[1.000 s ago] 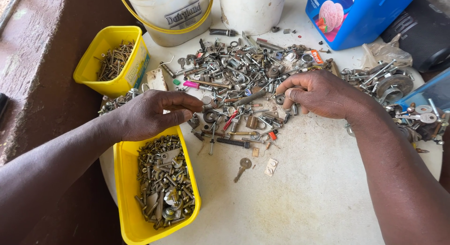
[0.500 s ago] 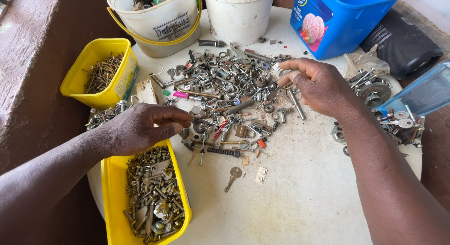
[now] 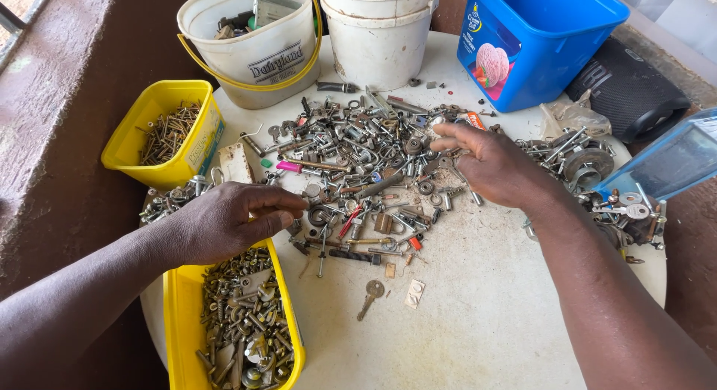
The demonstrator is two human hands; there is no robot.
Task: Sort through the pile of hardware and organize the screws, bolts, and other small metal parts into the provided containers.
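White round table (image 3: pixel 478 323) strewn with metal hardware (image 3: pixel 366 173).

Pile of mixed hardware (image 3: pixel 366 173) mid white table (image 3: pixel 485 323). Left hand (image 3: pixel 224 222) at pile's near-left edge, fingertips pinched, above yellow tub of bolts (image 3: pixel 231 323). Right hand (image 3: pixel 485 166) over pile's right side, fingers spread. Brass key (image 3: pixel 371 294) lies just nearer than pile.

A makeshift workshop corner: a round white table (image 3: pixel 485 315) heaped with loose hardware (image 3: pixel 373 166), yellow tubs (image 3: pixel 179 323) and buckets (image 3: pixel 261 54) of screws.
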